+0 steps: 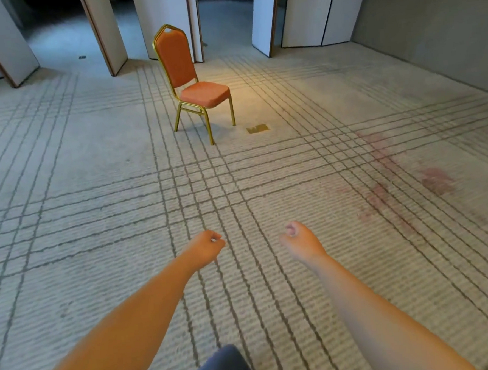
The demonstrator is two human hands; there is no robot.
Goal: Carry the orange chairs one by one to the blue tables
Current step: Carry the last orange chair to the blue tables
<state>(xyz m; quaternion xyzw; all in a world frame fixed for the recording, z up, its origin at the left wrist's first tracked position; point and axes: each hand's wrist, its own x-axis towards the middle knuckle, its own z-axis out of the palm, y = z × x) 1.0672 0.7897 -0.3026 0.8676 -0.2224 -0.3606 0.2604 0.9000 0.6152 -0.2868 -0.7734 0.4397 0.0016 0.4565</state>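
— Where do we find the orange chair (193,82)?
— It stands upright and alone on the grid-lined carpet (80,194), well ahead of us, before the white folding panels (301,12), with a brass floor plate (258,128) near its legs.
— And our hands?
— Our left hand (205,248) and right hand (300,240) are held forward and apart, fingers curled inward on both, gripping nothing, well short of the chair.

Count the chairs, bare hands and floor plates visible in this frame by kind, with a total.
Orange padded chair with gold metal frame: 1
Bare hands: 2, left hand and right hand, both empty
Brass rectangular floor plate: 1
Total: 4
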